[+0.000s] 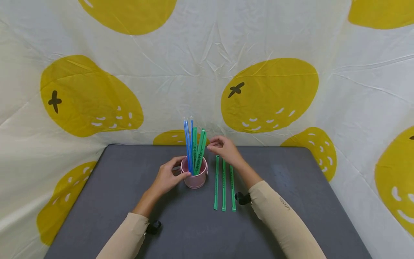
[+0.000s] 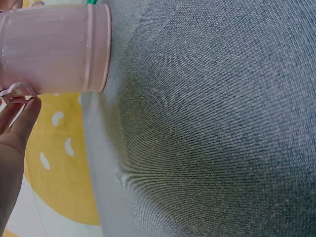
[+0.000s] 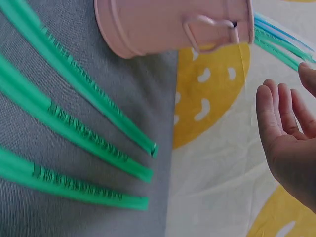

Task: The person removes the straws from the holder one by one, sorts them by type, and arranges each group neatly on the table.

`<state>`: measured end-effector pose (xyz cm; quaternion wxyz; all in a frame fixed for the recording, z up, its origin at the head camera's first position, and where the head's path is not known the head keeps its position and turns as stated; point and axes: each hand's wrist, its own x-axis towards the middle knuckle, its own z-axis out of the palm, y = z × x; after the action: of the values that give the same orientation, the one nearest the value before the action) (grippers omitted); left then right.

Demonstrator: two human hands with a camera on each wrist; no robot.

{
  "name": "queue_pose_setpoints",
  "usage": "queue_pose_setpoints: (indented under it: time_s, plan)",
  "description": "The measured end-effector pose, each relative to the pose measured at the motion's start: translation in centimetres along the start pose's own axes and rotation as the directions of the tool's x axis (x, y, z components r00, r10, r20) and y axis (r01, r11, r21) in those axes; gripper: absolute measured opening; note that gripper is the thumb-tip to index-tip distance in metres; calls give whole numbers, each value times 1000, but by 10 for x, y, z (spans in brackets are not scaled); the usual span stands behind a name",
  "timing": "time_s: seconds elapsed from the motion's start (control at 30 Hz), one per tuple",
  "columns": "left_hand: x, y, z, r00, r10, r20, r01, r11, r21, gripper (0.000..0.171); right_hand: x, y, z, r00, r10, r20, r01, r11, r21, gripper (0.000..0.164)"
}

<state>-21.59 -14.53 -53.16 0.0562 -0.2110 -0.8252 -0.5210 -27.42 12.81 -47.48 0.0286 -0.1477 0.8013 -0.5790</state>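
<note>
A small pink bucket (image 1: 195, 182) stands upright on the table, with wrapped green straws (image 1: 201, 147) and wrapped blue straws (image 1: 187, 144) leaning in it. My left hand (image 1: 166, 176) holds the bucket from the left, thumb at the front of the rim and fingers round the side by its handle (image 2: 19, 90). Just right of the straw tops, my right hand (image 1: 224, 149) hangs in the air. In the right wrist view its fingers (image 3: 269, 106) are loosely bent, thumb apart, with nothing between them.
Three wrapped green straws (image 1: 224, 185) lie side by side on the dark grey table (image 1: 284, 208), right of the bucket and under my right forearm. A white cloth with yellow fruit print (image 1: 181, 90) hangs behind the table's far edge.
</note>
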Motion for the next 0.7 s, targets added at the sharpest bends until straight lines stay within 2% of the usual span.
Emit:
queue_pose_setpoints:
  time_s: [0.3,0.47,0.7]
  plan:
    - [0,3,3,1000,-13,-7,13,1000,-21,65,9,-7,20,998,-23,-57,22,999,-32,32]
    - [1,4,5,1000,-13,-2,13,1000,-24,64,10,-8,24,997,-8,-74,6,1000,-23,27]
    - [0,0,2,1000,1,-6,-1,1000,-25,66,10,-9,27,997,-28,-70,24,999,-49,24]
